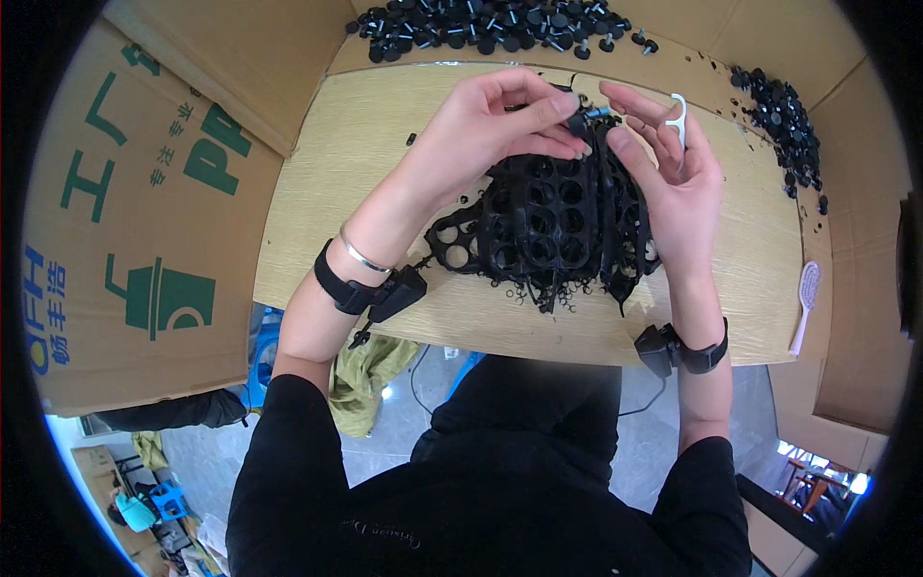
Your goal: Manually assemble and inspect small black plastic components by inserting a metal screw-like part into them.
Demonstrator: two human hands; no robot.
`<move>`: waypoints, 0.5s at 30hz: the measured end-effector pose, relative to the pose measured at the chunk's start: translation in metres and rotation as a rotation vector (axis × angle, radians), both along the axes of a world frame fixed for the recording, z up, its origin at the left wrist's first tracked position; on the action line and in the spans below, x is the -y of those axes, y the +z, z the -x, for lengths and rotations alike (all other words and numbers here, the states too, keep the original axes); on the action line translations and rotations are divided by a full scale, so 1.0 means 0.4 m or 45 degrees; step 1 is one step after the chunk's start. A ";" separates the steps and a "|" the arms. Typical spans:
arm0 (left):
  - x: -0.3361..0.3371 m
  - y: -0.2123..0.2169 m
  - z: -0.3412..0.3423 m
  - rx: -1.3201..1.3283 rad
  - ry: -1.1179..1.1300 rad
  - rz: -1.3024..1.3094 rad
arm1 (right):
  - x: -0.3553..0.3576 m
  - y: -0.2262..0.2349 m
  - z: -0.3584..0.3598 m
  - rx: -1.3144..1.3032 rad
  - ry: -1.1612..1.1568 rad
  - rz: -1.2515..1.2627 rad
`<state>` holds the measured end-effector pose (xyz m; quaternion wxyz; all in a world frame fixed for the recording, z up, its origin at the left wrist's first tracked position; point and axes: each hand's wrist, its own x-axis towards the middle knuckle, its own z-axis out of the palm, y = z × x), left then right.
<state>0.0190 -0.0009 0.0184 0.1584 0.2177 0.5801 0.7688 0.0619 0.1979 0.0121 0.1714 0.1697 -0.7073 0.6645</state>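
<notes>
Two bare hands meet at the upper middle of the frame over one black-headed bolt, so the step in hand looks like working on a single piece. The left hand (490, 115) pinches the bolt (599, 112) between thumb and fingers, its metallic shank pointing right; the right hand (687, 173) is part-curled, thumb and forefinger set narrowly apart around the shank end, though whether they touch it I cannot tell. A white hooked tool (679, 113) sits among the right fingers. The next move probably calls for a firm left pinch while the right fingertips work at the small part. Directly beneath, mid-frame, lie black moulded sheets with round holes (538, 221), overlapping and uneven; these could snag the fingers or hide a dropped piece. Tiny black ring scraps (565, 288) litter the bench (336, 163) along their lower edge. A large heap of black-headed bolts (490, 29) spreads across the top of the frame, a smaller pile of black parts (786, 125) is at upper right, and a pale pink brush (808, 288) rests at the right edge. A cardboard box wall (226, 260) closes off the left.
</notes>
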 end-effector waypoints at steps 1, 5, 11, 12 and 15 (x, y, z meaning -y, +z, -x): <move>0.001 0.001 -0.003 0.009 -0.025 0.049 | 0.003 0.002 -0.002 -0.024 0.015 0.014; -0.004 0.003 -0.011 -0.027 -0.030 0.131 | 0.001 0.010 -0.010 -0.012 -0.179 -0.394; -0.013 0.000 -0.014 -0.286 0.102 0.340 | -0.008 0.006 -0.010 -0.503 -0.359 -0.797; -0.014 -0.001 -0.015 -0.291 0.098 0.316 | -0.009 0.003 -0.010 -0.521 -0.365 -0.806; -0.018 -0.001 -0.023 -0.493 0.111 0.361 | -0.008 -0.010 -0.004 -0.294 -0.410 -0.745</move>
